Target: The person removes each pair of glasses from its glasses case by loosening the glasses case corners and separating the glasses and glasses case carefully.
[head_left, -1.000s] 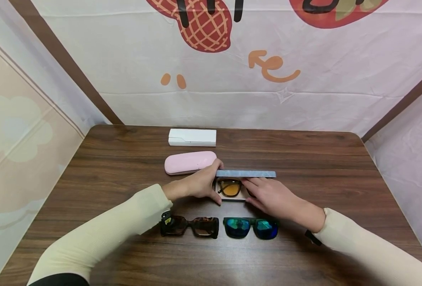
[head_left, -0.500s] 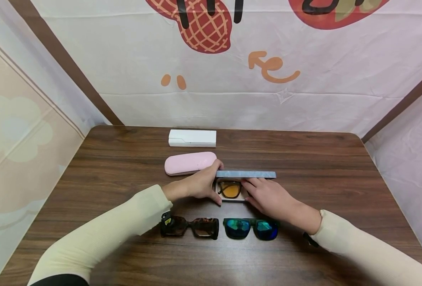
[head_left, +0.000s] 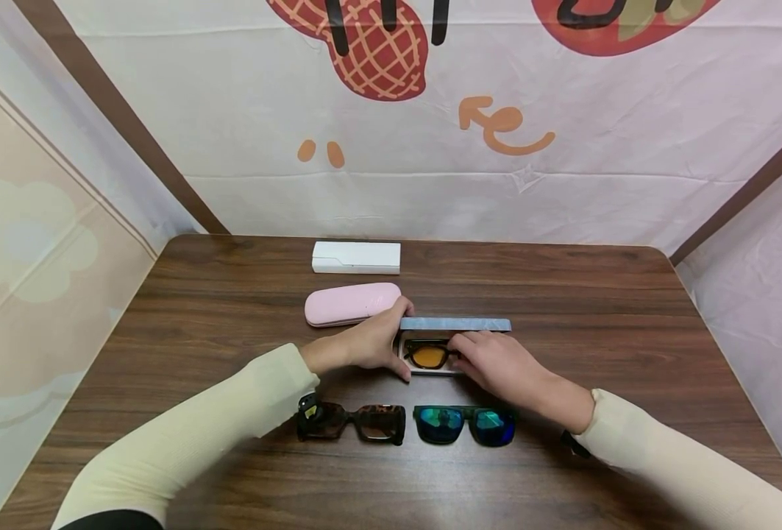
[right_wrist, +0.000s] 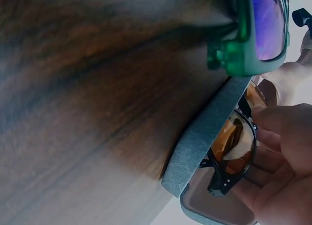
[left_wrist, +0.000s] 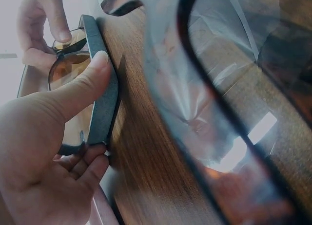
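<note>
A blue glasses case (head_left: 455, 324) stands with its lid raised in the middle of the table. My left hand (head_left: 376, 340) grips the case's left end, thumb over the near side and fingers behind. Inside lies a pair of black-framed sunglasses (head_left: 429, 358) with orange lenses. My right hand (head_left: 502, 366) pinches these sunglasses near the bridge, hiding their right half in the head view. The right wrist view shows an orange lens (right_wrist: 235, 142) and frame close to the case wall (right_wrist: 204, 137), with the thumb and fingers on the frame.
Tortoiseshell sunglasses (head_left: 380, 423) and green-framed mirrored sunglasses (head_left: 449, 424) lie in front of the case. Behind my left hand is a pink glasses case (head_left: 351, 303), and a white case (head_left: 356, 258) sits farther back. A printed cloth (head_left: 397, 199) hangs behind the table.
The orange-lensed sunglasses have tipped flatter and sit slightly lower in the case, and my right fingers have shifted a little with them. My left hand keeps its grip.
</note>
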`<act>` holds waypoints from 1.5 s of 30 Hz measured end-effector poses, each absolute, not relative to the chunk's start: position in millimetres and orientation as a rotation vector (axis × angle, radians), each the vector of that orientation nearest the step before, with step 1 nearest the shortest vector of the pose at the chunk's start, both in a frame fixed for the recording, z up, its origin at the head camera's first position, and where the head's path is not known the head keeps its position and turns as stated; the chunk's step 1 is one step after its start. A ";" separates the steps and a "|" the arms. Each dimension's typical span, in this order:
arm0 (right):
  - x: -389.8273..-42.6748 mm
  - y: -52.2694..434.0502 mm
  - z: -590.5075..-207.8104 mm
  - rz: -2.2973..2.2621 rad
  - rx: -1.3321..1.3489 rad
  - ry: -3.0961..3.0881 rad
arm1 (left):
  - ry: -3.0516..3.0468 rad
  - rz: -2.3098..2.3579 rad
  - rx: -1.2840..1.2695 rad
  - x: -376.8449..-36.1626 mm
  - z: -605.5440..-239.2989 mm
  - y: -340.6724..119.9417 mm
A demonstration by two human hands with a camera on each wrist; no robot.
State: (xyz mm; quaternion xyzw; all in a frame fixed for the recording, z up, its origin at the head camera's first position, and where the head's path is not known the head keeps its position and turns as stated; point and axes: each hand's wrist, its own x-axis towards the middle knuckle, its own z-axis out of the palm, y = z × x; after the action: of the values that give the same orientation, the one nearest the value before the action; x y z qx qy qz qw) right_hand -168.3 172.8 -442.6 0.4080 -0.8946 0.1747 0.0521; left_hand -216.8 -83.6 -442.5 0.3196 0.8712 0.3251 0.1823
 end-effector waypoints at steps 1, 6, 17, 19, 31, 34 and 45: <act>-168.5 172.6 -443.0 0.544 1.242 -2.715 | 2.459 0.918 0.900 -216.8 -442.7 -83.8; -168.6 171.6 -443.3 0.594 1.246 -2.695 | 2.446 0.925 0.889 -216.9 -443.7 -84.1; -166.7 171.3 -442.2 0.610 1.269 -2.657 | 2.432 0.941 0.878 -216.0 -444.6 -83.8; -166.2 171.6 -441.4 0.605 1.271 -2.637 | 2.430 0.942 0.876 -215.9 -444.9 -83.5; -163.1 176.6 -431.2 0.591 1.285 -2.511 | 2.452 0.918 0.891 -215.7 -444.1 -83.3; -161.6 179.4 -423.5 0.589 1.279 -2.517 | 2.460 0.908 0.889 -216.0 -443.4 -83.4; -157.3 203.0 -399.0 0.717 1.227 -2.751 | 2.465 0.879 0.865 -217.4 -443.0 -82.8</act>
State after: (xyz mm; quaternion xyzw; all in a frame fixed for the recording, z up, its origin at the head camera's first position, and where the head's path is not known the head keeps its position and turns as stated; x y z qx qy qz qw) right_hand -157.3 203.0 -399.0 0.3962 -0.8882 0.2313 0.0225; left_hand -217.4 -82.8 -443.0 0.3080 0.8778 0.3131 0.1914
